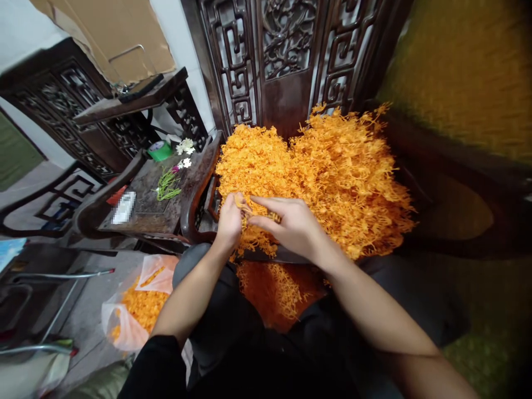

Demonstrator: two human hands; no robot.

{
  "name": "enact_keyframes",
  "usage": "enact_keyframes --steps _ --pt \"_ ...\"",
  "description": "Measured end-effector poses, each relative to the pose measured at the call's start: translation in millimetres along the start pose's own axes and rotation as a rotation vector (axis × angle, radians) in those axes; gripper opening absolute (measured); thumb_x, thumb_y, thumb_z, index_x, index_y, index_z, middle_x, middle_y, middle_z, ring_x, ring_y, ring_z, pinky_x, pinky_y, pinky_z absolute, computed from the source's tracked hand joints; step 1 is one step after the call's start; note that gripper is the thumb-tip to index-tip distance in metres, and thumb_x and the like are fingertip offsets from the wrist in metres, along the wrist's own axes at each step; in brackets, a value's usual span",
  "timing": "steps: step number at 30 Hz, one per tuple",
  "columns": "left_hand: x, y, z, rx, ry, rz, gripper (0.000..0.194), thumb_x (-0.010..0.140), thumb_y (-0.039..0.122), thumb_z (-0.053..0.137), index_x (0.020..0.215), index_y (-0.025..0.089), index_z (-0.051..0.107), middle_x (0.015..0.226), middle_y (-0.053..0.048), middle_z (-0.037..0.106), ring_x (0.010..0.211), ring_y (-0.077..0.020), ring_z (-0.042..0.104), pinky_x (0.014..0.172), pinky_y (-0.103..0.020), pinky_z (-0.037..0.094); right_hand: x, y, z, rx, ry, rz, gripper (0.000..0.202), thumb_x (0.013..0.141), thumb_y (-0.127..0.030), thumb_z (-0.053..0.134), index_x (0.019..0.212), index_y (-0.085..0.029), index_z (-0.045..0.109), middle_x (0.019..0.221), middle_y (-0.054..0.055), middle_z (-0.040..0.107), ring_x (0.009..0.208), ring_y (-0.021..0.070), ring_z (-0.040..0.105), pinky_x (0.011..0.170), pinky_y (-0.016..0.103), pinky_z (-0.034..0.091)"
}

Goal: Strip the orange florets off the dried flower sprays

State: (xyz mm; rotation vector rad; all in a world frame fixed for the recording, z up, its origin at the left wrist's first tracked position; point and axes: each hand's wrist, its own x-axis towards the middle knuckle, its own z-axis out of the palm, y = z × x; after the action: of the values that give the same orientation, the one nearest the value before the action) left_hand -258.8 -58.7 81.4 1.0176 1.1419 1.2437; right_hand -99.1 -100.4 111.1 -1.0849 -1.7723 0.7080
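- Your left hand is closed, its fingertips pinched on an orange sprig at the near left edge of the heap.
- Your right hand lies just right of it, fingers stretched left and meeting the same sprig; thumb and forefinger close on it, so both hands are together.
- The heap of orange sprigs fills the seat of the dark carved chair in front of you, reaching back to its fretwork.
- More orange sprigs lie below your hands, between your knees.
- Near left on the floor, a clear bag holds further orange pieces.
- Far left, a dark table carries green stems, small white flowers and a green tape roll.
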Motion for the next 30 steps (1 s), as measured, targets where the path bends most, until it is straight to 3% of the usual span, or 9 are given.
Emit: enact_keyframes --steps 3,6,10,13,18,21,25,27,30 --pt "-4.9 -3.0 0.3 0.177 -0.064 0.114 0.030 0.090 0.038 0.067 0.085 0.011 0.054 0.071 0.001 0.053 0.062 -0.0013 0.046 0.058 -0.014 0.035 -1.6 -1.5 14.4 -0.041 0.020 -0.016 0.042 0.098 -0.046 0.064 0.129 -0.019 0.073 0.132 0.009 0.070 0.122 0.0267 0.067 0.109 0.043 0.048" --pt "-9.8 -1.9 2.0 0.226 -0.155 0.089 0.032 0.088 0.041 0.068 0.086 0.011 0.055 0.062 0.003 0.049 0.053 -0.0007 0.041 0.051 -0.015 0.029 5.5 10.6 13.2 0.091 0.166 0.048 0.026 0.097 -0.041 0.064 0.100 -0.018 0.076 0.103 0.007 0.076 0.095 0.0218 0.071 0.089 0.038 0.053" --pt "-9.3 5.9 1.6 0.083 -0.163 0.021 0.043 0.081 0.048 0.075 0.080 0.014 0.050 0.049 0.008 0.035 0.041 0.0009 0.027 0.043 -0.017 0.015 20.9 37.7 -19.4 0.369 0.568 0.201 0.037 0.091 -0.053 0.070 0.077 -0.021 0.055 0.064 0.001 0.052 0.059 0.0136 0.050 0.054 0.029 0.041" --pt "-3.9 11.5 -2.9 -0.021 -0.114 -0.076 0.047 0.078 0.051 0.078 0.084 0.015 0.048 0.046 0.011 0.028 0.036 0.0007 0.022 0.041 -0.017 0.010 24.5 44.1 -47.1 0.661 0.758 0.208 0.049 0.085 -0.056 0.076 0.078 -0.023 0.041 0.060 -0.005 0.033 0.047 0.0084 0.031 0.043 0.024 0.022" --pt "0.1 16.7 -6.2 -0.156 -0.182 -0.165 0.051 0.078 0.051 0.077 0.096 0.017 0.044 0.066 0.005 0.055 0.045 -0.0013 0.041 0.042 -0.015 0.019 2.4 7.3 -54.1 0.586 0.415 0.098 0.029 0.094 -0.046 0.071 0.092 -0.022 0.055 0.093 0.005 0.064 0.055 0.0091 0.050 0.045 0.026 0.032" --pt "-2.7 18.8 -4.5 -0.202 -0.245 -0.142 0.050 0.078 0.047 0.078 0.106 0.015 0.051 0.074 0.002 0.059 0.050 -0.0012 0.045 0.043 -0.015 0.023 -8.8 -11.5 -48.2 0.498 0.119 0.118 0.029 0.099 -0.048 0.063 0.105 -0.020 0.066 0.073 0.001 0.057 0.051 0.0093 0.045 0.046 0.027 0.030" --pt "-7.0 20.4 -2.7 -0.271 -0.267 -0.127 0.044 0.081 0.037 0.075 0.113 0.014 0.055 0.078 0.001 0.060 0.053 -0.0012 0.049 0.047 -0.015 0.028 -9.5 -3.5 -36.8 0.109 -0.278 0.200 0.053 0.096 -0.059 0.062 0.065 -0.016 0.057 0.054 -0.001 0.041 0.049 0.0088 0.035 0.049 0.028 0.024" --pt "-9.7 20.4 -2.4 -0.286 -0.279 -0.117 0.040 0.082 0.035 0.073 0.110 0.014 0.053 0.077 0.001 0.059 0.053 -0.0021 0.049 0.047 -0.016 0.029 -7.8 8.5 -25.9 -0.033 -0.285 0.218 0.051 0.095 -0.058 0.061 0.066 -0.016 0.060 0.059 0.001 0.054 0.054 0.0116 0.045 0.054 0.029 0.031" --pt "-15.6 19.8 -2.4 -0.265 -0.340 -0.143 0.034 0.079 0.034 0.068 0.100 0.015 0.049 0.074 0.000 0.058 0.054 -0.0063 0.052 0.045 -0.017 0.031 -7.5 23.8 -9.0 0.039 -0.064 0.189 0.037 0.098 -0.052 0.059 0.098 -0.017 0.073 0.095 0.006 0.074 0.082 0.0193 0.065 0.075 0.032 0.046"
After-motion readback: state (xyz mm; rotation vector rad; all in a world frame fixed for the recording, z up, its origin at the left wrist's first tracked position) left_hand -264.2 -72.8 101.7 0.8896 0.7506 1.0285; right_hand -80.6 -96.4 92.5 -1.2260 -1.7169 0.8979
